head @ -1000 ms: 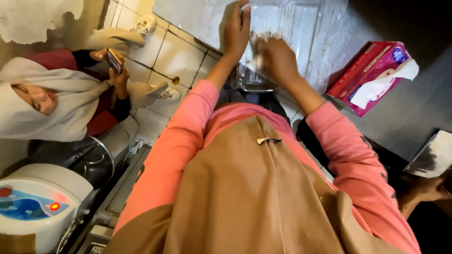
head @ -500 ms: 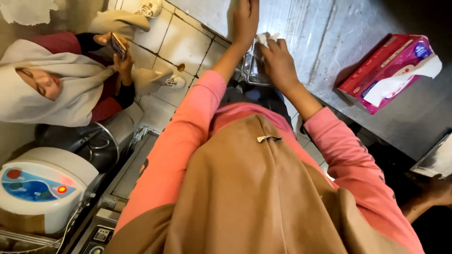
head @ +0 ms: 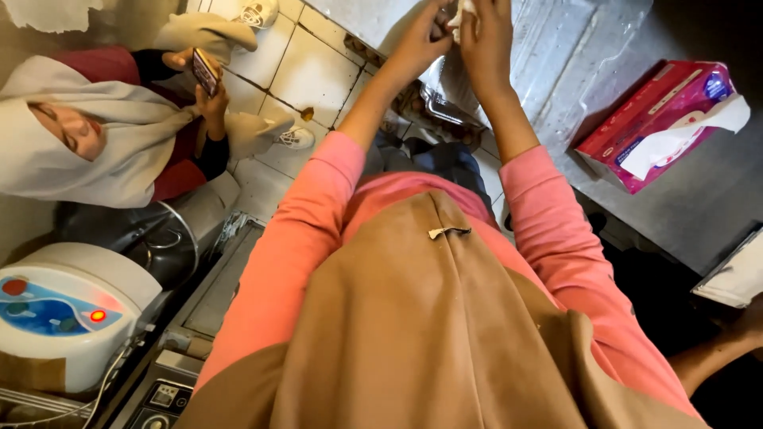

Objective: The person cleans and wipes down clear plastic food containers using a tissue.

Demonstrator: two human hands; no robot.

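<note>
Both my arms, in pink sleeves, reach out over the grey counter (head: 699, 199). My left hand (head: 421, 36) and my right hand (head: 486, 40) meet at the top edge of the view. Together they pinch a small white crumpled piece (head: 463, 8), which is partly cut off by the frame. Its material is unclear. Just below my hands a clear plastic container (head: 447, 107) lies at the counter's edge.
A pink tissue box (head: 660, 123) with a tissue sticking out lies on the counter to the right. Another person sits on the tiled floor (head: 310, 63) at the left holding a phone (head: 204, 71). A white appliance (head: 63, 310) and a metal pot (head: 163, 238) stand lower left.
My hands have lifted from the clear container and moved farther from my body, now closed together on the white piece. The view has tilted, shifting the tissue box right.
</note>
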